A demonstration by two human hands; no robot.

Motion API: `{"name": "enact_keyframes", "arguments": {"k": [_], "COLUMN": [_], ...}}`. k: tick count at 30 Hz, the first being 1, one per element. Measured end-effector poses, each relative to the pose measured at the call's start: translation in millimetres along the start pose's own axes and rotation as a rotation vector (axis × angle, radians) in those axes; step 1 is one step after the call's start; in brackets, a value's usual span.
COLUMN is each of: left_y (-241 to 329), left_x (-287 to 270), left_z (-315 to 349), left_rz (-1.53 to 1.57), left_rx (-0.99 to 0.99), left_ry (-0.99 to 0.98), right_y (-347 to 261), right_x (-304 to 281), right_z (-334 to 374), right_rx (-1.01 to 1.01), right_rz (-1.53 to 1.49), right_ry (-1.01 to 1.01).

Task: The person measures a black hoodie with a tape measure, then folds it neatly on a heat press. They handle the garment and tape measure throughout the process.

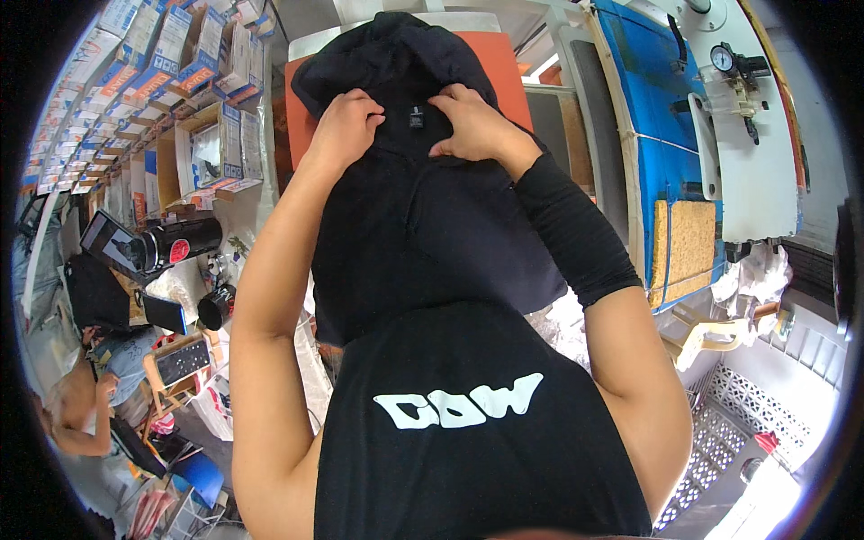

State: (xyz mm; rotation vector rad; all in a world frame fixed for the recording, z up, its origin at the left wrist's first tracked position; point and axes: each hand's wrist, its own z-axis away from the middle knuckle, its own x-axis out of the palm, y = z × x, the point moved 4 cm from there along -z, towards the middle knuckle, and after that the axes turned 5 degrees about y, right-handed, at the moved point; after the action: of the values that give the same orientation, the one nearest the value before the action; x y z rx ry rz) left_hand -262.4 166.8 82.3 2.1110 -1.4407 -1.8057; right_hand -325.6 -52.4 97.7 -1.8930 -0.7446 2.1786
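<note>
A black hooded sweatshirt (432, 229) lies spread on an orange-red board (504, 67), its hood at the far end and its hem towards me. A small dark label (416, 117) shows inside its neck opening. Left of the label, my left hand (351, 126) has its fingers curled and pinched at the edge of the neck opening. My right hand (477, 126) rests on the other side of the opening, thumb and fingers apart against the fabric. A black sleeve covers my right forearm. The drawstring hangs below the neck.
At the left, shelves hold many cardboard boxes (171, 54). A blue-covered board (666, 153) with a tan sponge-like block (684, 238) stands at the right, beside a white machine with a pressure gauge (722, 58). Another person (76, 405) sits at the lower left.
</note>
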Motion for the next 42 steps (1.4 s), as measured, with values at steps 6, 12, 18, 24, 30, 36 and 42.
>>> {"name": "enact_keyframes", "arguments": {"k": [6,12,18,24,30,36,42], "left_y": [11.3,26.6,32.6,40.3,51.3,47.1,43.2], "left_x": [2.9,8.0,3.5,6.0,6.7,4.6,8.4], "left_z": [-7.1,-1.7,14.7,12.1,9.1,10.4,25.0], "left_rz": [-0.144,-0.335,-0.268,-0.319,-0.270,-0.176,-0.143], "left_rx": [-0.124,-0.053,0.092,-0.083,-0.105,-0.078,-0.065], "left_ry": [-0.038,-0.022,-0.183,-0.403,-0.322,-0.214,-0.082], "right_y": [-6.8,-16.5,-27.0,-30.8,-25.7,-26.3,-51.2], "right_x": [-3.5,-3.1,-5.4,-11.2,-9.7,-10.1,12.3], "right_z": [-3.6,3.5,-2.1,-11.1,-16.5,3.8,35.1], "right_rx": [0.001,-0.007,0.012,-0.018,-0.029,-0.056,-0.352], "right_rz": [0.039,0.059,0.151,0.217,0.218,0.039,0.132], "right_ry": [-0.069,-0.074,-0.096,-0.092,-0.118,0.073,0.269]}}
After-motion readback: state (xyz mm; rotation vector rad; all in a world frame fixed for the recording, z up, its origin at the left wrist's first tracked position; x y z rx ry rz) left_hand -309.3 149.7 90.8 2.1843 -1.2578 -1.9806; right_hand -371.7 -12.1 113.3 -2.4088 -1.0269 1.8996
